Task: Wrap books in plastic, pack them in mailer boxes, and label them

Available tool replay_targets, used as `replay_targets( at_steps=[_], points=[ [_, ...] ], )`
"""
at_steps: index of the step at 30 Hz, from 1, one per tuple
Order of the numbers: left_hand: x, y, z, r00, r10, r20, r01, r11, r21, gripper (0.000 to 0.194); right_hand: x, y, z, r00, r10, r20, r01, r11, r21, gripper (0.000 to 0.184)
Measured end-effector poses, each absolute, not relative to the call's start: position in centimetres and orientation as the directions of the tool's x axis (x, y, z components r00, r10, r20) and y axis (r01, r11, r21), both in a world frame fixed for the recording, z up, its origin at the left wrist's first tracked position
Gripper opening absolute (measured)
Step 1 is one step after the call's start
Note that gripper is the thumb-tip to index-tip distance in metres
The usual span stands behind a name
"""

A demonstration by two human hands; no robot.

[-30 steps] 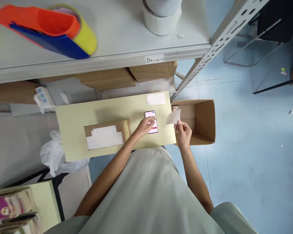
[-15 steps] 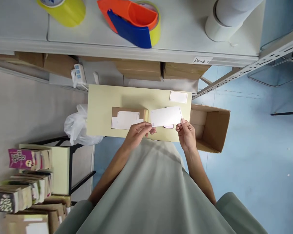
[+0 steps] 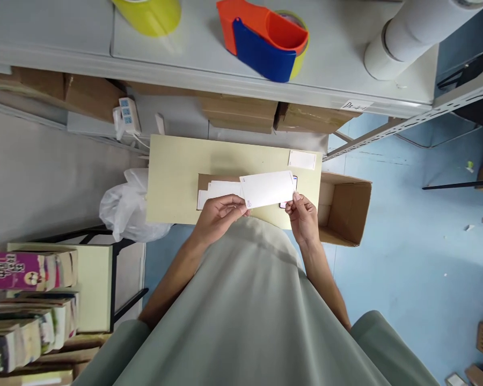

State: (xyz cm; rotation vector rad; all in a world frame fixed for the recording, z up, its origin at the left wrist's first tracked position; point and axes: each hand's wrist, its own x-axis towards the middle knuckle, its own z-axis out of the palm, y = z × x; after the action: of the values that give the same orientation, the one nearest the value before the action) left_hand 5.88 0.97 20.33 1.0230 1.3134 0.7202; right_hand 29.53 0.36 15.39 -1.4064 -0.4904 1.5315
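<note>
Evidently the slip (image 3: 268,189) is light; I judge it thin, bendy paper, with enough spring to span flat but easily creased. It is up above the surface (image 3: 177,166), partly covering the phone (image 3: 295,181) and the box (image 3: 204,180) from my view. My left hand (image 3: 220,217) pinches its near left corner, and my right hand (image 3: 304,214) has thumb and fingers closed on its right edge, close to the near corner. Corners and edges seem the best hold: a soft pinch, neither pulling nor squeezing inward, since the unsupported middle could buckle.
</note>
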Motion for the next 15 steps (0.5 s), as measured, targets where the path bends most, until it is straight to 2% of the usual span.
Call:
replay_targets(
  at_steps=[9,15],
  points=[
    [0.4,-0.3,21.0,0.131,0.896,-0.425,0.054,0.421,0.905,0.029,23.8,-0.6,16.5,0.125,0.830,-0.543,-0.404,-0.458,-0.792,0.045],
    [-2.7,-0.9,21.9,0.155,0.911,-0.382,0.017,0.384,0.923,0.024,20.6,-0.7,17.4,0.135,0.840,-0.525,-0.310,-0.468,-0.828,0.048]
  ],
)
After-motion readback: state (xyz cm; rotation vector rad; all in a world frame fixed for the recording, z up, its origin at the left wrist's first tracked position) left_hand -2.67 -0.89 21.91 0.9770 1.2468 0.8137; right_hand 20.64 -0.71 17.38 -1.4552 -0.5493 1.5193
